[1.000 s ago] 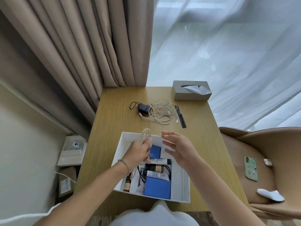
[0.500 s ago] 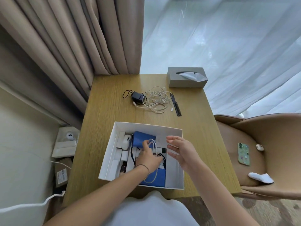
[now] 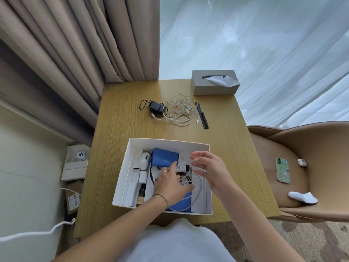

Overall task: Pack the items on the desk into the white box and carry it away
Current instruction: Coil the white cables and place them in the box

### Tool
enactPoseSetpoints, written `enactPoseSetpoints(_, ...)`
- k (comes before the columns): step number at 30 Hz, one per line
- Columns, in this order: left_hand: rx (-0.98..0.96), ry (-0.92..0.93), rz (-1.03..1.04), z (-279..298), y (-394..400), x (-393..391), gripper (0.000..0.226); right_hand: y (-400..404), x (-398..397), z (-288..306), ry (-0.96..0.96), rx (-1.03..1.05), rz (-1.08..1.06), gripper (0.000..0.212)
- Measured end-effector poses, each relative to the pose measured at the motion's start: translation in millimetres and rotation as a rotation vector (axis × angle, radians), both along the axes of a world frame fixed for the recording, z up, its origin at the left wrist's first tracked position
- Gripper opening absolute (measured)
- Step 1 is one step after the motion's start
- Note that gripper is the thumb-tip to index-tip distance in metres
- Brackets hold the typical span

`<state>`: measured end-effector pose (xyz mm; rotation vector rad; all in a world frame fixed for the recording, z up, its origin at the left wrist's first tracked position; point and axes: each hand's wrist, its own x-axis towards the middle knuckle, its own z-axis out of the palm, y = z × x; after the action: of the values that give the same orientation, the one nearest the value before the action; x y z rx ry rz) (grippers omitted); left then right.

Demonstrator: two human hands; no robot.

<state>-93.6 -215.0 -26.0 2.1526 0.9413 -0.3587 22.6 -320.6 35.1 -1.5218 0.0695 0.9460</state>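
Beige curtains and a sheer white drape back a wooden desk (image 3: 120, 148) whose near half carries the white box (image 3: 168, 142), already holding blue cases, tubes, a bottle and a white cable (image 3: 196, 186). My left hand (image 3: 170, 184) lies flat in the box with fingers straight, pressing that cable down; my right hand (image 3: 209, 173) hovers over the box's right side, fingers spread, holding nothing. Packing looks roughly half done — the black charger (image 3: 156, 107), the tangled cords (image 3: 179, 110) and the comb (image 3: 202, 115) wait on the far half, well apart from the box. Bare desk between gives easy reach — the tissue box (image 3: 213, 86) sits at the far right corner.
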Motion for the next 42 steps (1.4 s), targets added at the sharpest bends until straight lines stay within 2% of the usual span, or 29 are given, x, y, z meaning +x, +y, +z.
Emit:
enactPoseSetpoints(4,0.032,-0.165,-0.016,18.2,18.2,-7.5,0.067,3.5,5.8,2.0,-0.097,-0.011,0.077,0.016)
enactPoseSetpoints(7,0.095,-0.395,0.003,37.4,33.7,-4.8,0.034,12.3,11.0,4.7,-0.178,-0.031,0.118,0.017)
enactPoseSetpoints(9,0.144,-0.519,0.008,49.2,44.8,0.9,0.024,19.7,15.8,7.6,-0.232,-0.037,0.125,0.02)
enactPoseSetpoints(12,0.181,-0.598,0.002,61.7,63.4,14.2,0.022,31.3,26.1,12.3,-0.293,-0.048,0.142,0.019)
enactPoseSetpoints(18,0.255,-0.549,-0.024,72.1,100.5,48.8,0.023,60.3,58.9,19.9,-0.428,-0.07,0.196,0.021)
enactPoseSetpoints(23,0.305,-0.432,-0.057,70.9,127.1,75.9,0.024,93.6,94.7,11.7,-0.56,-0.147,0.254,0.024)
enactPoseSetpoints(30,0.367,-0.247,-0.141,65.6,163.3,112.4,0.024,155.5,126.9,-42.3,-0.697,-0.359,0.494,0.018)
enactPoseSetpoints(37,0.376,-0.178,-0.135,53.5,181.4,117.7,0.025,200.2,149.4,-86.3,-0.847,-0.57,0.619,0.034)
enactPoseSetpoints(42,0.349,-0.141,-0.117,42.0,187.1,106.7,0.024,217.7,161.0,-110.1,-1.005,-0.683,0.763,0.028)
